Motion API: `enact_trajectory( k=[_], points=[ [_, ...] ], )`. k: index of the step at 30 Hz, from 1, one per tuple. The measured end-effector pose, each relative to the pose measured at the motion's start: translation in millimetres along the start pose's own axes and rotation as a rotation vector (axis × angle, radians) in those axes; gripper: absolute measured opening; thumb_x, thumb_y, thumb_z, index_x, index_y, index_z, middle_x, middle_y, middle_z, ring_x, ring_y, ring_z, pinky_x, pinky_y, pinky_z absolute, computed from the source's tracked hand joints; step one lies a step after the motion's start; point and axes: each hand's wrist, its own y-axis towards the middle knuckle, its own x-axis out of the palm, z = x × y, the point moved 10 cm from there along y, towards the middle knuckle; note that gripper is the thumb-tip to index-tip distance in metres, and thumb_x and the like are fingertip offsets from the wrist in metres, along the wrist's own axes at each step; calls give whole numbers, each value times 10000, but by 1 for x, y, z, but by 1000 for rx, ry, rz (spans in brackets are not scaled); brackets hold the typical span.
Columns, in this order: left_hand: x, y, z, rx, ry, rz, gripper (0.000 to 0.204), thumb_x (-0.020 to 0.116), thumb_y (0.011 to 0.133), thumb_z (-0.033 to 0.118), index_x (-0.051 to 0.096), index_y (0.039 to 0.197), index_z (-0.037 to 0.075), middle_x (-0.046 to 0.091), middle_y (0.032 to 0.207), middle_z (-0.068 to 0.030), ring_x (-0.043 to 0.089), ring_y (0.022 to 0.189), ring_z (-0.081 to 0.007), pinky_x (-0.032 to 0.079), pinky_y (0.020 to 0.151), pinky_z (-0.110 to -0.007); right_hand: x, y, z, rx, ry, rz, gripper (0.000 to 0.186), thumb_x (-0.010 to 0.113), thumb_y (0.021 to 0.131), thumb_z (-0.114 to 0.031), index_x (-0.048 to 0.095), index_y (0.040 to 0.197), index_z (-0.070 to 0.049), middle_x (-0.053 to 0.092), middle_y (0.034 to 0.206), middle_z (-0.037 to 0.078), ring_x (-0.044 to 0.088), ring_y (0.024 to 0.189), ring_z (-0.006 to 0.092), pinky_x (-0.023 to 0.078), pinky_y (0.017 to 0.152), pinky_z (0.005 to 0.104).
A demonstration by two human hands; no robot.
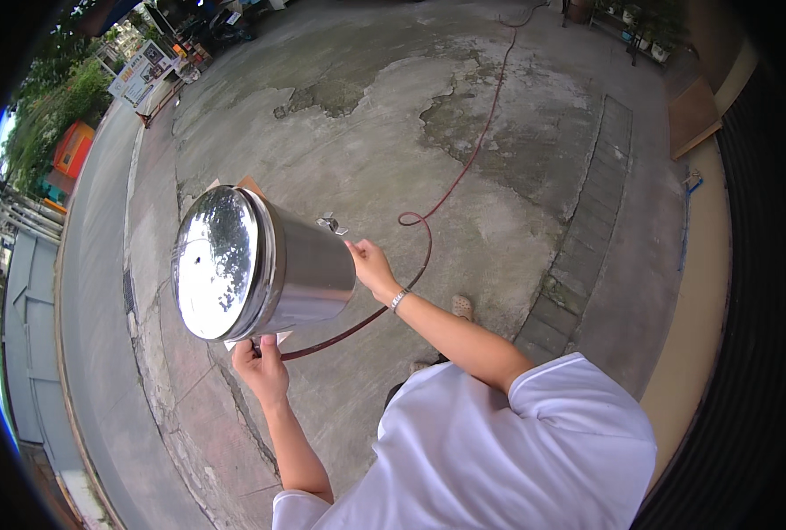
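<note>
A shiny stainless steel drum-shaped container (309,265) lies tilted on its side in front of me. Its mirror-like round end (218,265) faces left and reflects sky and trees. My left hand (263,369) is closed at the rim's near edge, thumb up, around a small dark part that may be a handle. My right hand (373,268) is closed against the other end; what its fingers hook onto is hidden. A small winged metal fitting (331,223) shows along the far side. Pale and brown flat edges (252,186) peek out behind the container.
A dark red hose (477,150) runs with a loop across the cracked concrete ground (366,150) and passes behind the container. A strip of grating or slabs (587,212) lies to the right, beside a beige wall base (689,300). At far left are a road, a signboard (141,75) and a fence.
</note>
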Motion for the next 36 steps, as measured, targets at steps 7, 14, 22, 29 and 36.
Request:
enact_trajectory(
  k=[7, 14, 22, 29, 36],
  points=[
    [-33, -56, 43, 3, 149, 359, 260, 699, 1012, 244, 608, 997, 2, 503, 710, 65, 359, 595, -13, 224, 535, -213, 33, -105, 281, 1020, 338, -243, 1402, 731, 734, -811, -56, 1655, -105, 63, 1642, 385, 264, 1497, 526, 253, 1207, 630],
    [-31, -83, 32, -216, 330, 375, 286, 644, 1046, 263, 687, 1066, -18, 479, 711, 69, 369, 601, -14, 220, 526, -213, 138, -83, 317, 1090, 614, -373, 1125, 690, 864, -710, 53, 1655, -226, 234, 1588, 373, 438, 1383, 538, 320, 1144, 690],
    [-8, -94, 39, -403, 164, 357, 317, 596, 1069, 265, 612, 1235, -4, 521, 755, 28, 391, 533, -25, 299, 458, -209, 75, -105, 365, 1216, 647, 154, 366, 569, 1037, -433, 523, 1107, -77, 565, 804, 73, 537, 545, 183, 436, 483, 346],
    [33, -120, 13, -539, -39, 340, 237, 567, 1077, 193, 528, 1259, 47, 513, 807, 26, 361, 498, 0, 338, 406, -174, -26, -46, 362, 1003, 854, 313, 286, 431, 1069, -263, 520, 876, -72, 458, 640, 7, 398, 462, 149, 339, 449, 320],
    [-1, -126, 11, -540, -86, 455, 293, 551, 1092, 310, 558, 1242, 59, 429, 730, 66, 293, 453, 16, 215, 360, -176, -239, -13, 360, 902, 1227, 606, 502, 403, 1088, -508, 540, 1057, -27, 374, 612, -46, 339, 463, 107, 323, 502, 291]
  ],
)
